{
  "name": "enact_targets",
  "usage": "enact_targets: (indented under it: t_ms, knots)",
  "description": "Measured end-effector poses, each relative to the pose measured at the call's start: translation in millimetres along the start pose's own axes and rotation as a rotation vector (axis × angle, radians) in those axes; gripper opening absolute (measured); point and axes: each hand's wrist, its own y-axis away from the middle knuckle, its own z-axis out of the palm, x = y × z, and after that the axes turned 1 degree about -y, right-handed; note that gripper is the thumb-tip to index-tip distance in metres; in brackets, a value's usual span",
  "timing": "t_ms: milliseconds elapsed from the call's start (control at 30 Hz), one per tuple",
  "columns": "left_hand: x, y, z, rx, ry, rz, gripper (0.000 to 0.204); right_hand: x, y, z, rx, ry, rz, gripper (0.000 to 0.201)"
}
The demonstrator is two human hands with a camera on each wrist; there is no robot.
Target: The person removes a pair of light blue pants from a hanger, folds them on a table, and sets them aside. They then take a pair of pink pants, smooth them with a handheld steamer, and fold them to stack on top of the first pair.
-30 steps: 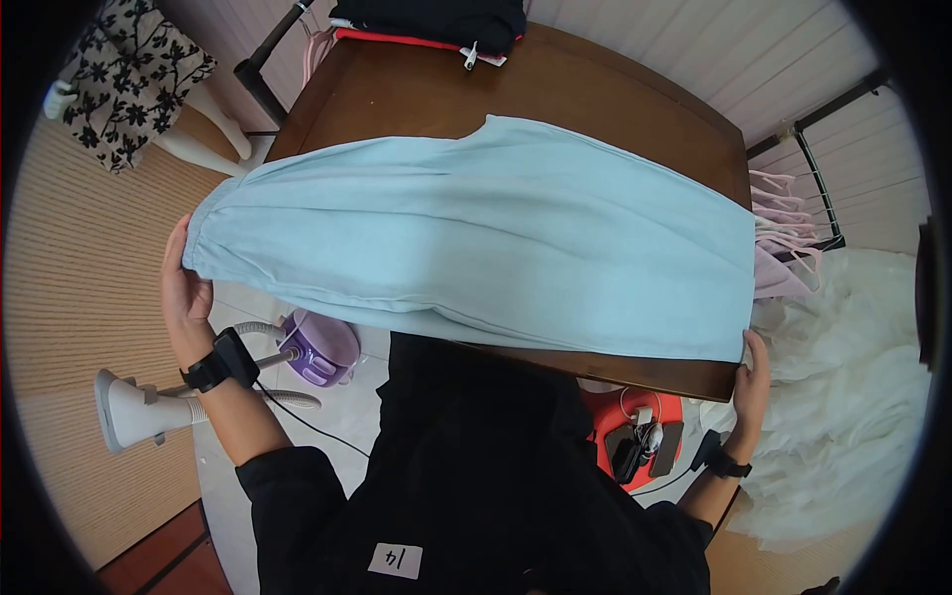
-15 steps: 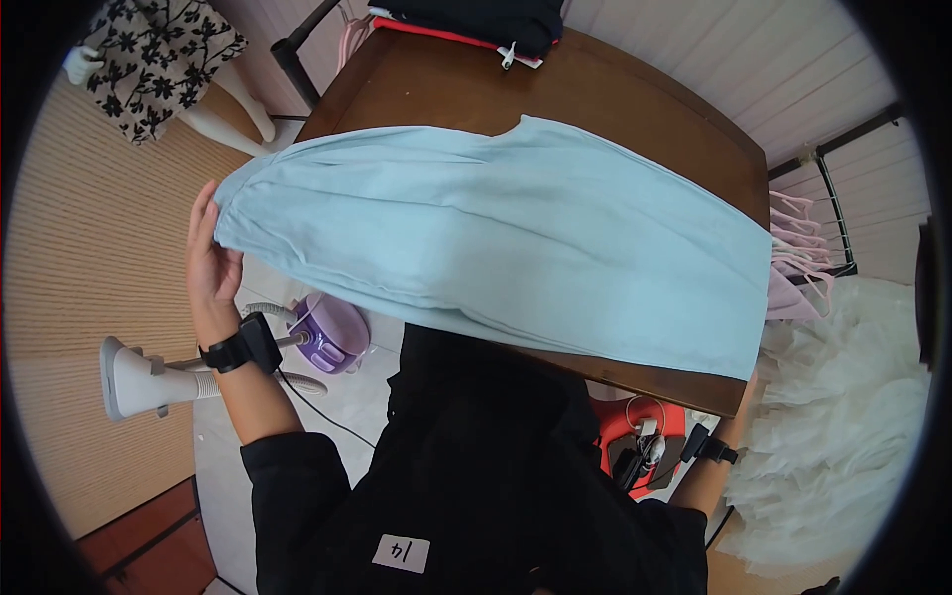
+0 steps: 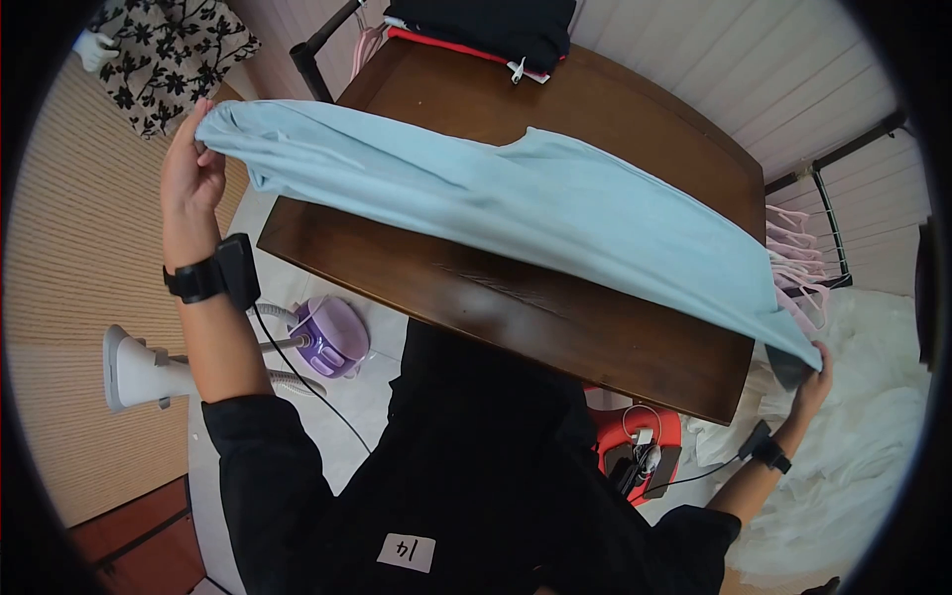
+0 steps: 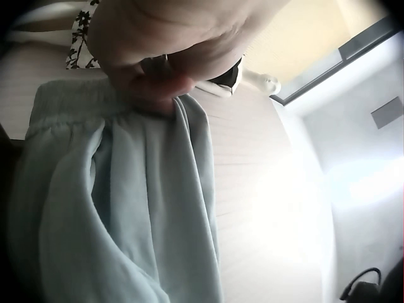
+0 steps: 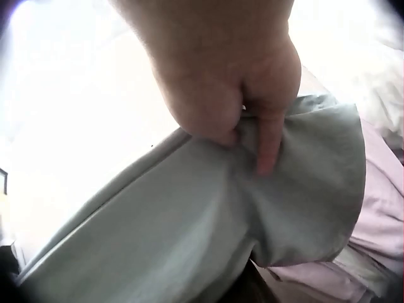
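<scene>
Light blue trousers [image 3: 476, 188], doubled lengthwise, stretch between the two hands across the wooden table [image 3: 426, 263]. At the gathered waistband [image 4: 72, 104], my left hand [image 3: 193, 174] pinches the cloth between thumb and fingers, raised beyond the table's left end. My right hand [image 3: 815, 382] grips the leg end near the hem [image 5: 356, 183], out past the right end of the table. In the right wrist view its thumb and fingers close on the cloth's edge, and the hem flares out beside them. The trousers' front edge sags in a slanting line over the tabletop.
Folded black and red clothes [image 3: 486, 30] lie at the table's back edge. A purple garment steamer [image 3: 332, 335] stands on the floor at left. To the right are pink hangers [image 3: 793, 243] on a rack and white tulle [image 3: 853, 426]. A red stool [image 3: 664, 431] holds phones and cables.
Both hands have lifted the trousers' ends and moved apart, the left up and away, the right outward. The cloth's front edge has drawn back, baring the front of the table.
</scene>
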Motion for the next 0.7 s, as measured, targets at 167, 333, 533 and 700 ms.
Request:
enact_targets:
  t_ms: [167,333,533,700]
  knots:
    - [26,-32,2,-0.063,0.024,-0.019,0.012,-35,-33,-35,0.042,0.311,-0.145,0.024]
    - [41,-57,-9,-0.049,0.036,-0.034,0.011,-59,-44,-50,0.097,0.408,-0.125,0.021]
    - [43,-48,-30,-0.114,0.119,0.123,0.014,-63,-27,-52,0.152,0.361,-0.149,0.019]
    - [-14,-32,-73,-0.036,-0.072,-0.003,0.015,-5,22,-21,0.029,0.362,-0.173,0.023]
